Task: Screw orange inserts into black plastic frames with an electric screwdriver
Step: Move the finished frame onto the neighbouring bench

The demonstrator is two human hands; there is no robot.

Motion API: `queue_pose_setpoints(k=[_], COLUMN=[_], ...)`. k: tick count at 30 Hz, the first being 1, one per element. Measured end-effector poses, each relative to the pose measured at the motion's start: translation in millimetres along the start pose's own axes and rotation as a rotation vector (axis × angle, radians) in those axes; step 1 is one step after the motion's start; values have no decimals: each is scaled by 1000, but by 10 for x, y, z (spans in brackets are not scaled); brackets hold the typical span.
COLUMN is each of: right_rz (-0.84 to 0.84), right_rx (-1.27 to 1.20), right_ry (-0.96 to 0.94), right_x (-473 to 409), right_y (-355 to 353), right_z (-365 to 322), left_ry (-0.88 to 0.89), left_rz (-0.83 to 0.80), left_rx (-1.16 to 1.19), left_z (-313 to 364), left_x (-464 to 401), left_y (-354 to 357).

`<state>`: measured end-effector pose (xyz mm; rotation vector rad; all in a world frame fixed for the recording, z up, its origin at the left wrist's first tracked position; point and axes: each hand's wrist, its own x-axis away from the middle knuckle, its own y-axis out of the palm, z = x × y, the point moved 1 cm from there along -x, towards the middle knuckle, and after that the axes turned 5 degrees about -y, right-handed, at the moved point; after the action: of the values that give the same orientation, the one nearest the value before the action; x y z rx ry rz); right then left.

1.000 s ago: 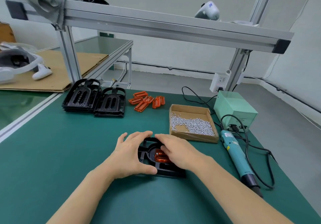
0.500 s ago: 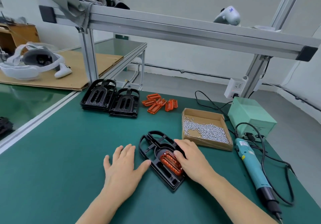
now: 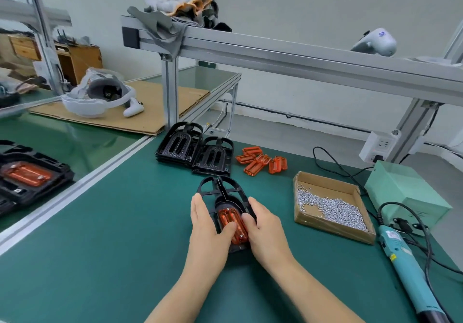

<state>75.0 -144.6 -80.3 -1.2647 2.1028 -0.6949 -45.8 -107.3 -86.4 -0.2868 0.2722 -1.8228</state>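
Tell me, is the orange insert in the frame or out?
In: the orange insert sits in the black frame recess, both hands flanking it.

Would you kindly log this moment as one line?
hands: both gripping black frame | orange insert: seated | screwdriver: idle on mat
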Motion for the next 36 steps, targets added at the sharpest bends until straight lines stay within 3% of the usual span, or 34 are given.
queue_pose_setpoints(k=[9, 15, 24, 36], right_rz=[-110, -181, -310, -397], right_rx=[-100, -259, -209, -188], right_ry=[-116, -161, -286, -437], right_x=[-333, -511, -770, -1088], right_y=[425, 836, 1498, 2157], right_z=[-677, -1111, -1643, -2421], left_ry=[-110, -73, -82, -87], left_rz=[235, 352, 569, 830], left_rx=[360, 436, 333, 5], left_z=[-70, -133, -275, -418], left_x=[-355, -564, -576, -882], left_y=[-663, -1228, -1855, -2654])
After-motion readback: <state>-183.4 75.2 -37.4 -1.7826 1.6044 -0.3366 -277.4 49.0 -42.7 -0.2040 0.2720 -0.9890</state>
